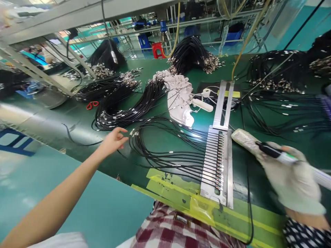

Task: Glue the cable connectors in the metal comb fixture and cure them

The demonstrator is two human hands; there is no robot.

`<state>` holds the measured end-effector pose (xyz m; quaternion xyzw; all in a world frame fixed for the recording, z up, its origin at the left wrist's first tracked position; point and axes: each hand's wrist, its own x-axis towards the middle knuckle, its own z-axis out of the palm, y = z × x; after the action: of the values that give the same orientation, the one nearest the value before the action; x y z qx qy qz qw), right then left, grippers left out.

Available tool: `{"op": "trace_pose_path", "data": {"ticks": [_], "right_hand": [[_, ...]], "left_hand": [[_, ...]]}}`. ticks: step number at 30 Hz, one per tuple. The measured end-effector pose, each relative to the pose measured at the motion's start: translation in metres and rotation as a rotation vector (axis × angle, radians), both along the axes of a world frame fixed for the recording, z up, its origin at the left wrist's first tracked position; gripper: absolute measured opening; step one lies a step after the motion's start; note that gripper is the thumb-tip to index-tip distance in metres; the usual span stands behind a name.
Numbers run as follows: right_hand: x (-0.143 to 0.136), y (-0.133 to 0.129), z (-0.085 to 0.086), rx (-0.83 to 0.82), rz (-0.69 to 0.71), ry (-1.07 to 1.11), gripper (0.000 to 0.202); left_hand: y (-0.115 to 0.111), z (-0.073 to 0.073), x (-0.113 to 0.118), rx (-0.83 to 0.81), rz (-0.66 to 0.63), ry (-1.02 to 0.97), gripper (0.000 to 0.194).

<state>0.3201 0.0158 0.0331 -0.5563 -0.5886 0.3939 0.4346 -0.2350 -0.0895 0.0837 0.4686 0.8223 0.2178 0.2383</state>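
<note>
My bare left hand [113,141] hovers over the green bench at the left, holding nothing. Its fingers are loosely bent and apart, close to the looped ends of black cables [139,137]. At the right, my right hand [294,175] wears a white glove and is closed around a pen-shaped tool [279,153] with a black front and white body. Between the hands, a metal fixture [209,172] holds a row of cables side by side, their stripped ends showing small coloured wires. A pale, taped-looking piece [244,139] projects from the gloved hand toward the fixture; cannot tell whether it is a finger.
Behind lie cable bundles [152,96], a crumpled white cloth [178,93], a lit white lamp [190,119] and a black box [207,89]. Red-handled scissors [92,105] rest at left. Yellow tape [176,193] lines the front edge. A loose cable [249,206] hangs by the fixture.
</note>
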Motion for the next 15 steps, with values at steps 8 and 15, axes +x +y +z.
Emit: {"op": "trace_pose_path", "data": {"ticks": [8, 15], "right_hand": [[-0.021, 0.01, -0.03, -0.059, 0.034, 0.44, 0.044], [-0.015, 0.033, -0.019, 0.159, -0.07, 0.361, 0.038]], "left_hand": [[0.011, 0.075, 0.035, 0.464, 0.078, 0.361, 0.031], [0.063, 0.024, 0.109, 0.376, -0.587, 0.624, 0.037]]}}
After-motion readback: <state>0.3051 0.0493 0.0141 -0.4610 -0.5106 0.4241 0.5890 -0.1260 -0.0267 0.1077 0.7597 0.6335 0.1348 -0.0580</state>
